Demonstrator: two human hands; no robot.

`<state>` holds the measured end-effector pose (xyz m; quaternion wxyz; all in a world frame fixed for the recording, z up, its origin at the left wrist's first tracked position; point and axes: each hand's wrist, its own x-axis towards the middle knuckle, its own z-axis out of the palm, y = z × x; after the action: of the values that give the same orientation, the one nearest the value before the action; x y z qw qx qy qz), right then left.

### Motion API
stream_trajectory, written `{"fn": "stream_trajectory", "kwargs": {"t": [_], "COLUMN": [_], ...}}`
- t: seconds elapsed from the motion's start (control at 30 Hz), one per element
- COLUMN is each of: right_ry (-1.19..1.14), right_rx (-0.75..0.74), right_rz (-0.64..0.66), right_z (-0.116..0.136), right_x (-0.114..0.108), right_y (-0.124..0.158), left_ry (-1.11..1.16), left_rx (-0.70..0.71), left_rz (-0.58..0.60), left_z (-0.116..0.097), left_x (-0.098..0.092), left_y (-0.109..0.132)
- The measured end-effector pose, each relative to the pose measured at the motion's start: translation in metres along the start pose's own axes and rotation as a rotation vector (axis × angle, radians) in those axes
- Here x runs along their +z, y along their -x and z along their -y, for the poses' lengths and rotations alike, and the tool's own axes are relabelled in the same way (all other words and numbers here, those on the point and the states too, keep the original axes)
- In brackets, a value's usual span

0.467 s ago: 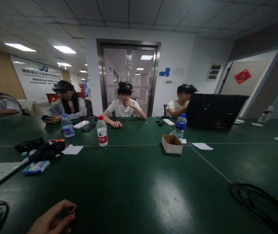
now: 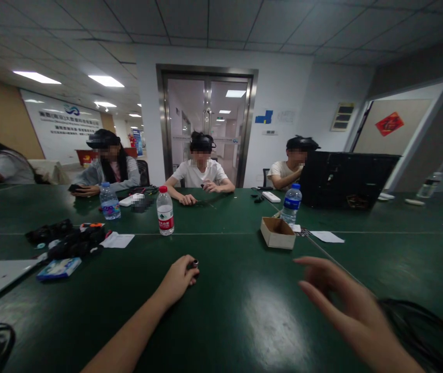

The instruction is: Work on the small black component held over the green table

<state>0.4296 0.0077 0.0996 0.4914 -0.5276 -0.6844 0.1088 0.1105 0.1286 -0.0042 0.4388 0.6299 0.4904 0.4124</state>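
My left hand [image 2: 177, 282] is closed around a small dark cylinder [image 2: 195, 264] with a shiny metal rim at its end. Most of that cylinder is hidden by my fingers, so its exact kind does not show. The hand rests low over the green table [image 2: 221, 321], in front of the red-capped water bottle [image 2: 165, 212]. On the right, my right hand [image 2: 345, 305] is in the air, slightly blurred, with thumb and fingers apart and nothing between them. Its fingertips point toward a small open cardboard box [image 2: 278, 241], which stands a little beyond them.
A blue-capped bottle [image 2: 291, 204] stands behind the box, near a monitor [image 2: 349, 181]. Black cables [image 2: 419, 331] lie at the right. At left are dark gear [image 2: 74, 241], a blue packet [image 2: 58, 269] and another bottle [image 2: 109, 202]. Several people sit across the table.
My left hand has moved forward and right across the table, still gripping the cylinder. My right hand has come into view from the right. The person opposite has lowered a hand from the face.
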Motion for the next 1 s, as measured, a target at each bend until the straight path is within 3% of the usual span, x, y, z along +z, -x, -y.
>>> {"fn": "stream_trajectory", "kwargs": {"t": [0.07, 0.13, 0.2, 0.23, 0.3, 0.37, 0.47, 0.6, 0.83, 1.0], "right_ry": [-0.175, -0.311, -0.427, -0.482, -0.607, -0.659, -0.71, -0.823, -1.017, -1.0], "right_rx": [0.105, 0.282, 0.544, 0.629, 0.572, 0.418, 0.299, 0.306, 0.468, 0.493], "right_rz": [0.301, 0.432, 0.375, 0.245, 0.042, 0.072, 0.261, 0.273, 0.185, 0.136], "right_z": [-0.011, -0.033, -0.057, -0.066, -0.076, -0.075, -0.067, -0.07, -0.085, -0.087], "right_x": [0.061, 0.127, 0.186, 0.21, 0.247, 0.269, 0.28, 0.277, 0.271, 0.266], "right_y": [-0.035, -0.064, -0.083, -0.088, -0.09, -0.086, -0.08, -0.082, -0.087, -0.089], "left_ry": [0.043, 0.091, 0.115, 0.126, 0.169, 0.269, 0.559, 0.907, 0.835, 0.715], "left_rx": [0.057, 0.08, 0.101, 0.112, 0.126, 0.115, 0.013, -0.107, -0.096, 0.0], "left_rz": [-0.071, -0.171, -0.262, -0.281, -0.279, -0.287, -0.365, -0.357, -0.33, -0.33], "left_z": [0.006, 0.013, 0.021, 0.024, 0.031, 0.035, 0.035, 0.03, 0.023, 0.02], "left_x": [0.022, 0.041, 0.051, 0.053, 0.05, 0.044, 0.041, 0.05, 0.048, 0.049], "left_y": [-0.027, -0.048, -0.061, -0.066, -0.07, -0.073, -0.079, -0.087, -0.083, -0.078]}}
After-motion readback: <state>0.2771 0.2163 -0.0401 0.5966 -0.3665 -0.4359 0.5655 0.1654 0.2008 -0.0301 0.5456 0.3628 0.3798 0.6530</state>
